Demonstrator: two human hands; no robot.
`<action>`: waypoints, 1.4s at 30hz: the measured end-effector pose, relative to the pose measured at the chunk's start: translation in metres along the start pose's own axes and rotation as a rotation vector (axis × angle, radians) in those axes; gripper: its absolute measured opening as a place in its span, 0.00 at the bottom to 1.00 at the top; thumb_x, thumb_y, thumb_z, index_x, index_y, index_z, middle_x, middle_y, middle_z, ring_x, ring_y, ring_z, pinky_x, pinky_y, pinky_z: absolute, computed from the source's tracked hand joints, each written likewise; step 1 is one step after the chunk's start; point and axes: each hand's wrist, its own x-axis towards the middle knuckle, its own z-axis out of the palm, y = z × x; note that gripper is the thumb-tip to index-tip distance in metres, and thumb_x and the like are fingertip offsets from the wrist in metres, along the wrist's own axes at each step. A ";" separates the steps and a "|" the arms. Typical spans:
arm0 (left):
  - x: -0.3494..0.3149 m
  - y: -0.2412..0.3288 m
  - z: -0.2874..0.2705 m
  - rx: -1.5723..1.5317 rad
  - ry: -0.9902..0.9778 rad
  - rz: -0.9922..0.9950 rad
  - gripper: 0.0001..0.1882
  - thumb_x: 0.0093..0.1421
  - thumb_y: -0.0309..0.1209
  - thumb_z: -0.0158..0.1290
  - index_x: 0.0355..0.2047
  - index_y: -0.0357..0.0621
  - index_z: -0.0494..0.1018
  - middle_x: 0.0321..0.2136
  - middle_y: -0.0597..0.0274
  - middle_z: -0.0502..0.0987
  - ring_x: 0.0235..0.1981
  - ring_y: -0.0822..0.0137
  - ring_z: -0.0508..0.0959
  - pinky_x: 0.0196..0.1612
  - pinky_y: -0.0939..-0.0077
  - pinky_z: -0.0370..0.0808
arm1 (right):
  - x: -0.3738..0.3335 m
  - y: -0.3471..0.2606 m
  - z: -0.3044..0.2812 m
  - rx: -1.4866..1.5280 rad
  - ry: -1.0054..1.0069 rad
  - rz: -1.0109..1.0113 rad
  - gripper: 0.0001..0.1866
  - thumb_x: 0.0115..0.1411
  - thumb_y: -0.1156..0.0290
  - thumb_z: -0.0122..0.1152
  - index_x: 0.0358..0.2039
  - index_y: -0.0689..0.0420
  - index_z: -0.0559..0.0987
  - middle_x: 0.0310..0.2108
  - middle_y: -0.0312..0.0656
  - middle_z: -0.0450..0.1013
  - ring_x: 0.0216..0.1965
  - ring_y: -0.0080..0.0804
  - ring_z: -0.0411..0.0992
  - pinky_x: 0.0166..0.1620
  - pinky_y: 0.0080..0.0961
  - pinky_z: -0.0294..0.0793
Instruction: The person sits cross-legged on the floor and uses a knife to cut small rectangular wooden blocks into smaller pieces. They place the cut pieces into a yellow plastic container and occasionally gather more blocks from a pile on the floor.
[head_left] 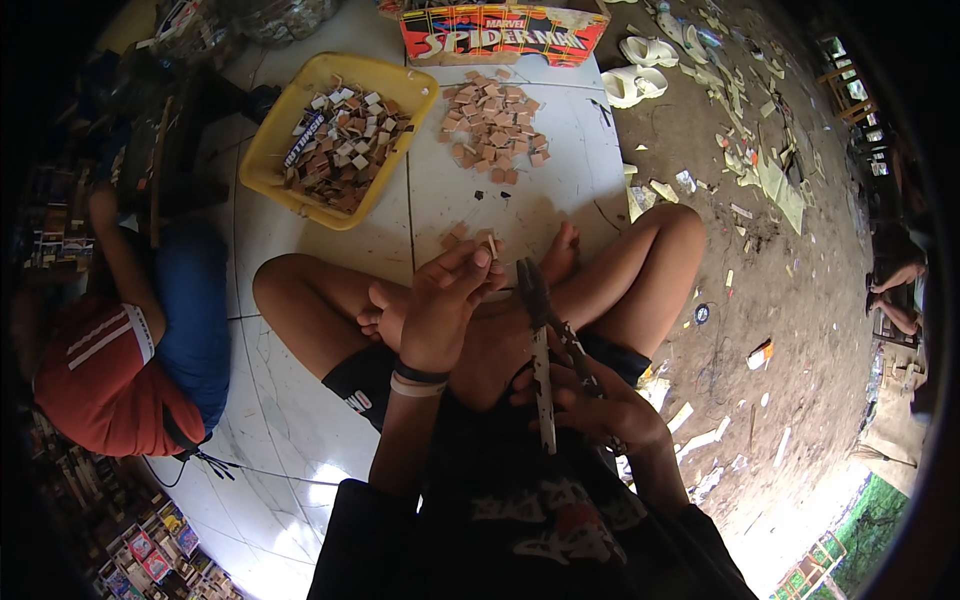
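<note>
My left hand (440,315) is raised over my crossed legs, thumb and fingers pinching a small tile piece (491,243) edge-on. In my right hand (605,410) is a pair of pliers (541,375) with dark jaws and worn, whitish handles. The jaws point away from me, just right of the left fingertips and apart from the tile piece. A few brown tile pieces (455,234) lie on the floor just beyond my left hand. Farther off spreads a heap of square brown tile pieces (492,125).
A yellow basin (262,165) of mixed brown and white pieces stands at far left. Behind the heap is a red printed cardboard box (505,38). White sandals (635,85) and scattered scraps lie on the dirt at right. Another person (120,370) sits close on the left.
</note>
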 end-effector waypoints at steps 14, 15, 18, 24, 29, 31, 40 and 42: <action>-0.010 -0.002 0.013 0.325 -0.070 0.318 0.11 0.68 0.18 0.60 0.50 0.28 0.81 0.47 0.52 0.86 0.49 0.67 0.85 0.57 0.74 0.81 | 0.002 -0.005 0.005 -0.150 0.044 0.023 0.34 0.74 0.68 0.59 0.75 0.61 0.57 0.61 0.50 0.70 0.62 0.39 0.74 0.56 0.38 0.82; -0.010 -0.002 0.013 0.333 -0.081 0.324 0.11 0.68 0.17 0.60 0.50 0.28 0.81 0.47 0.52 0.86 0.49 0.67 0.85 0.57 0.74 0.81 | 0.002 -0.005 0.007 -0.125 0.056 0.016 0.32 0.74 0.68 0.59 0.73 0.62 0.60 0.60 0.48 0.71 0.61 0.37 0.75 0.56 0.35 0.81; -0.010 0.000 0.013 0.364 -0.105 0.353 0.11 0.67 0.17 0.59 0.50 0.29 0.81 0.47 0.52 0.86 0.49 0.66 0.85 0.57 0.74 0.81 | 0.001 -0.007 0.009 -0.100 0.063 0.009 0.28 0.74 0.68 0.59 0.71 0.62 0.64 0.58 0.45 0.72 0.59 0.35 0.76 0.56 0.33 0.81; -0.014 0.003 0.014 0.391 -0.110 0.429 0.11 0.67 0.15 0.59 0.50 0.31 0.81 0.47 0.52 0.85 0.50 0.65 0.85 0.57 0.74 0.81 | -0.001 -0.010 0.012 -0.067 0.046 0.016 0.27 0.74 0.68 0.60 0.68 0.62 0.66 0.57 0.44 0.72 0.57 0.33 0.75 0.56 0.34 0.82; -0.017 0.005 0.015 0.386 -0.108 0.434 0.12 0.67 0.15 0.58 0.50 0.32 0.82 0.47 0.52 0.85 0.50 0.65 0.85 0.57 0.73 0.81 | 0.000 -0.007 0.011 -0.087 0.028 -0.005 0.27 0.73 0.67 0.62 0.67 0.62 0.67 0.56 0.44 0.72 0.55 0.32 0.74 0.55 0.37 0.83; -0.018 0.005 0.014 0.397 -0.107 0.437 0.12 0.67 0.15 0.58 0.50 0.32 0.82 0.47 0.52 0.85 0.50 0.65 0.85 0.57 0.73 0.81 | 0.001 -0.007 0.012 -0.092 0.021 -0.012 0.26 0.73 0.67 0.62 0.67 0.62 0.67 0.56 0.44 0.72 0.54 0.32 0.74 0.55 0.39 0.84; -0.020 0.004 0.012 0.371 -0.109 0.444 0.11 0.67 0.15 0.59 0.49 0.33 0.82 0.46 0.54 0.85 0.50 0.66 0.84 0.58 0.74 0.81 | 0.002 0.001 0.008 -0.182 -0.003 0.005 0.16 0.75 0.66 0.60 0.57 0.61 0.75 0.44 0.38 0.77 0.48 0.25 0.75 0.50 0.28 0.76; -0.019 0.000 0.009 0.371 -0.118 0.446 0.11 0.67 0.15 0.59 0.48 0.33 0.82 0.46 0.54 0.85 0.50 0.66 0.84 0.58 0.74 0.81 | 0.005 0.015 0.007 -0.148 0.046 0.038 0.18 0.74 0.63 0.59 0.57 0.60 0.73 0.39 0.38 0.77 0.43 0.25 0.76 0.43 0.24 0.75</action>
